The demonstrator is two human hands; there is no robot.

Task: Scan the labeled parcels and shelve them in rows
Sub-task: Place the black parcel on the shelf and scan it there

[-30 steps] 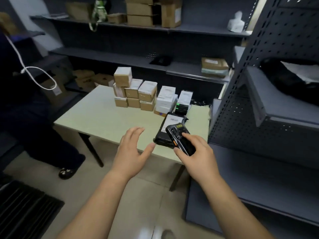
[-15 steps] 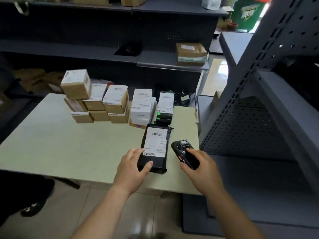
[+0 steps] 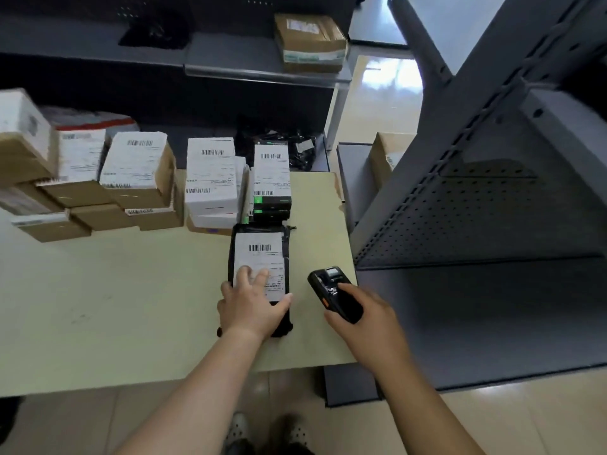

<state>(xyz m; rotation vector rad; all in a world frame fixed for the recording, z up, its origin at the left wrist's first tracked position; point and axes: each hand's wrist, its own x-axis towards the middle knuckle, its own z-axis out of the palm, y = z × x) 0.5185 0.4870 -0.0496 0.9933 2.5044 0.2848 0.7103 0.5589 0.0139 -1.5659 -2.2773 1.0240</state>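
Note:
A flat black parcel (image 3: 258,239) with a white barcode label lies on the pale table (image 3: 115,307) near its right end. My left hand (image 3: 251,302) rests on the parcel's near half, fingers spread over the label and thumb at its right edge. My right hand (image 3: 361,318) grips a black handheld scanner (image 3: 331,290) just right of the parcel, its head pointing away from me. Behind the parcel stand several labeled parcels: brown cartons (image 3: 138,178), white boxes (image 3: 210,178) and a black-and-green stack (image 3: 272,178).
A grey metal shelving unit (image 3: 492,198) with a perforated back stands right of the table, its low shelf (image 3: 476,316) bare. Dark shelves behind the table hold a brown carton (image 3: 310,41) and a black item (image 3: 154,31). Black bags (image 3: 295,149) lie behind the stacks.
My view has moved closer and tilted down over the table. My left hand reached the black parcel and now lies further over its label. The scanner hand has stayed beside it.

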